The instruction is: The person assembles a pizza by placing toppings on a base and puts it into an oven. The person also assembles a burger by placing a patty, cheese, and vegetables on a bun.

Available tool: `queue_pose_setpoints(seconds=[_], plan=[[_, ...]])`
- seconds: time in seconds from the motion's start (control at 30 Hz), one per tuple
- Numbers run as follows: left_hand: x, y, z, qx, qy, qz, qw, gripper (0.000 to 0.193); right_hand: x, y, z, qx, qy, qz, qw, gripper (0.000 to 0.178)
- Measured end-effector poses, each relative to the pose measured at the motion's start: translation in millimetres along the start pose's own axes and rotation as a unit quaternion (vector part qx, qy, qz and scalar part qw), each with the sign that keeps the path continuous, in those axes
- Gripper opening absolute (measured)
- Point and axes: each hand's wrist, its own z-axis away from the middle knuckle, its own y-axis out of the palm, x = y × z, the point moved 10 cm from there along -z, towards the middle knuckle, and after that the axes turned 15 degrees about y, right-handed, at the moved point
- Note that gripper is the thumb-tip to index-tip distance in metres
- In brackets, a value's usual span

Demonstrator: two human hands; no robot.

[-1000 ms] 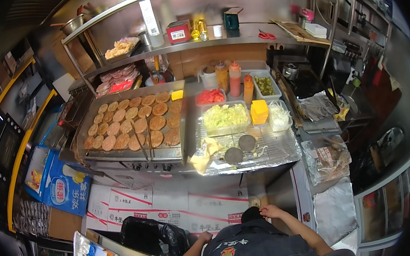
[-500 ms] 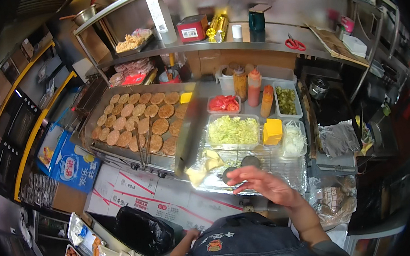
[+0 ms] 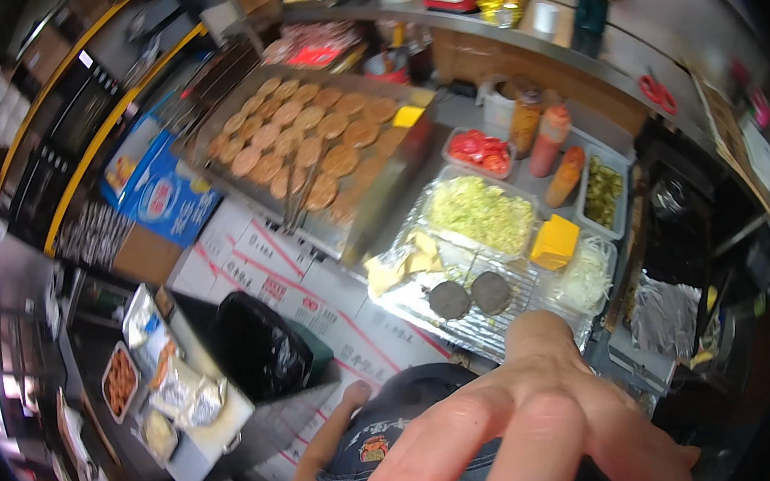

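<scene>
- The right hand (image 3: 553, 400) looks huge at 5 o'clock, close to my camera. Its fingers are spread apart, and I see nothing in it.
- The left hand (image 3: 356, 394) is small, between 6 and 7 o'clock, beside the dark apron (image 3: 418, 390). I can't tell how its fingers are bent.
- Two dark round discs (image 3: 449, 300), maybe black bun halves, lie side by side on the wire rack (image 3: 521, 288) at 4 o'clock. They are near the rack's front, so a careless bump could push one off.
- The big hand blocks part of my view. If it came closer, it could knock the camera, or I could miss a spill behind it.
- The cheese slices (image 3: 554, 241) and sliced onion (image 3: 585, 277) sit at 12 and 1 o'clock from that hand. A low wrist could tip the onion tub or slide the cheese.
- The squeeze bottles (image 3: 550, 141) at 2 o'clock stand close together, so one knock could topple another.
- At 11 o'clock, tongs (image 3: 289, 208) poke over the front of the griddle (image 3: 371, 186). A snagged arm could flip them down, and the patties (image 3: 286, 141) could burn if nobody watches.
</scene>
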Motion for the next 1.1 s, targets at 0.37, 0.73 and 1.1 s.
queue_pose_setpoints(seconds=[0.37,0.73,1.1], plan=[[140,107,156,-0.026,-0.150,0.096,0.984,0.034,-139,58,-40,0.068,0.096,-0.230,0.966,0.078],[196,143,181,-0.134,-0.095,0.150,0.975,0.028,-257,125,-59,0.099,0.149,-0.359,0.916,0.076],[216,136,270,-0.414,-0.294,0.352,0.786,0.021,-303,179,-61,0.164,0.177,-0.521,0.819,0.073]])
